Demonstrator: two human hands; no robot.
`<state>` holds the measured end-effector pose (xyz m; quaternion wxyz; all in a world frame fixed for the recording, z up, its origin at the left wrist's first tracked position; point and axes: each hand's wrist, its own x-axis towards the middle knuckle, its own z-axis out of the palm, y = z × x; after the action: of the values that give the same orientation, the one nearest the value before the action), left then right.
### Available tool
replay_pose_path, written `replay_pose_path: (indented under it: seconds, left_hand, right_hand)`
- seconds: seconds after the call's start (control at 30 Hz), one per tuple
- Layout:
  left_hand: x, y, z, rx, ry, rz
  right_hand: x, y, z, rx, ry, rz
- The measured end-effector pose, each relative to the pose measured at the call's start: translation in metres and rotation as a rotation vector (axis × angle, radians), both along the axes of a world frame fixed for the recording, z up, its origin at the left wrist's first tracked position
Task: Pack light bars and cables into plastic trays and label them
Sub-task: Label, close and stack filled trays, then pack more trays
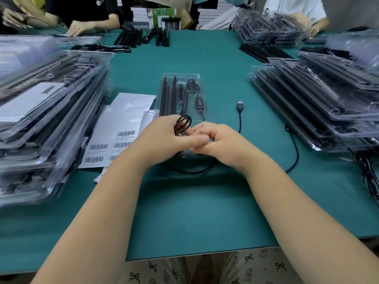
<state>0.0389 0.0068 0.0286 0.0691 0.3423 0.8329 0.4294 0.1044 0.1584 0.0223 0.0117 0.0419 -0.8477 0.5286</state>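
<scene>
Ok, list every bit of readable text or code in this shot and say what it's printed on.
"Ligh": partial black print on a white sheet showing beside the clear tray; the rest is hidden.
Barcodes: rows on the white label sheet left of the hands; the small print under them is too blurred to read.
Dark strip on the white card atop the left stack: unreadable.
Green box at the far end: print too small to read.

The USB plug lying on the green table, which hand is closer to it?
The right hand. It sits just below and left of the USB plug, not touching it. The left hand is farther away to the left, holding loops of black cable.
</scene>
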Motion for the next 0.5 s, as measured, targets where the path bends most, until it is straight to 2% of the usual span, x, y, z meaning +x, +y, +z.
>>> replay_pose_path:
  seconds: [0.1, 0.2, 0.27, 0.37, 0.5]
  left_hand:
    - [0.003, -0.001, 0.002, -0.013, -0.032, 0.004]
    - [0.006, 0.006, -0.002, 0.213, -0.109, 0.174]
    - [0.006, 0.013, 0.000, 0.378, -0.156, 0.257]
    - [0.015, 0.014, -0.001, 0.536, -0.266, 0.179]
    - [0.019, 0.025, 0.001, 0.457, -0.315, 0.050]
  right_hand:
    - [0.001, 0.004, 0.000, 0.029, 0.000, 0.006]
    - [0.002, 0.001, 0.002, -0.094, -0.010, -0.016]
    - [0.003, -0.002, 0.001, -0.090, -0.001, -0.020]
    - [0.004, -0.009, 0.001, -0.161, 0.094, -0.029]
    - [0.004, -0.016, 0.003, -0.363, 0.216, -0.034]
